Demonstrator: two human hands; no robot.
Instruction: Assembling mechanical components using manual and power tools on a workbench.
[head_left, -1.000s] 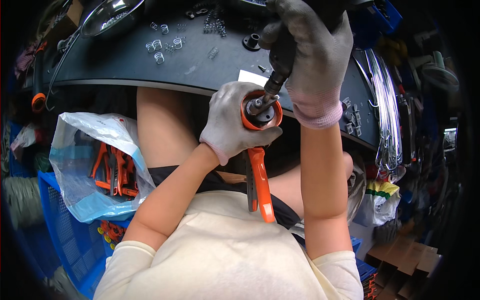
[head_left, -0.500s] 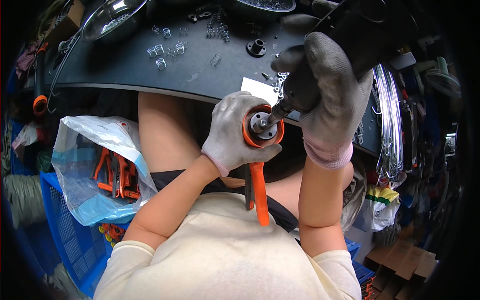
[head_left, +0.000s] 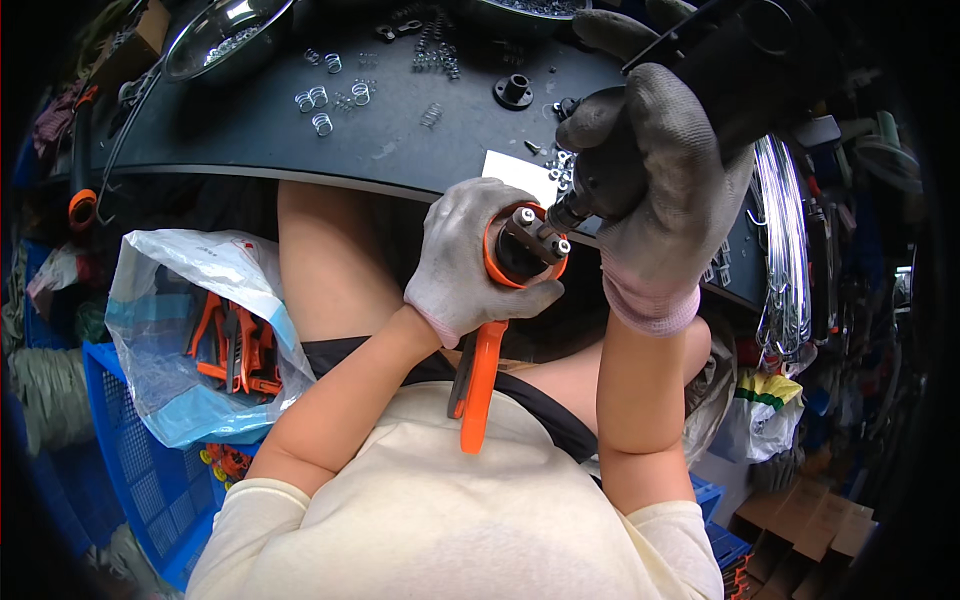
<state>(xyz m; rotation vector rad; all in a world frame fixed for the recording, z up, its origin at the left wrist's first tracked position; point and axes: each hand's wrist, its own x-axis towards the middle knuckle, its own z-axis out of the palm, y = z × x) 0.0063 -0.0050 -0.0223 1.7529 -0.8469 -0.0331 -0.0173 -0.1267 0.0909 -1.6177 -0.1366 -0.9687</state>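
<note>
Tool: an orange-handled tool (head_left: 487, 350), held over the lap just below the near edge of the worktop (head_left: 300, 150). Its round orange head (head_left: 525, 247) faces up, with a dark metal block and two bright screw heads set in it. Its long orange handle hangs down toward the body, with a dark strip along the handle's left side.
Left hand: the left hand (head_left: 470, 260), in a grey glove, is closed around the round head, fingers wrapped under and around its left side, thumb along the lower rim.
Right hand: the right hand (head_left: 655, 185), also in a grey glove, is closed around a black driver (head_left: 745, 60), up and to the right of the tool's head.
Driver: its body runs from the upper right; its tip (head_left: 562, 215) comes down to the upper right of the head, right by the nearer screw head. Whether it touches cannot be told.
Hands to each other: near, the right above and to the right of the left, with the head between them.
Worktop: dark, curved by the lens, above both hands. On it lie loose wire springs (head_left: 320, 100), a small black flanged bush (head_left: 513, 90), a white card (head_left: 520, 178) behind the left hand, and small bright parts by the right hand.
Bowl: a steel bowl (head_left: 225, 35) at the far left of the worktop.
Bag: a clear plastic bag (head_left: 200, 330) with more orange-handled tools, left of the left forearm, resting on a blue crate (head_left: 135, 470).
Right side: bundles of bright wire (head_left: 785, 240) hang beyond the right wrist.
</note>
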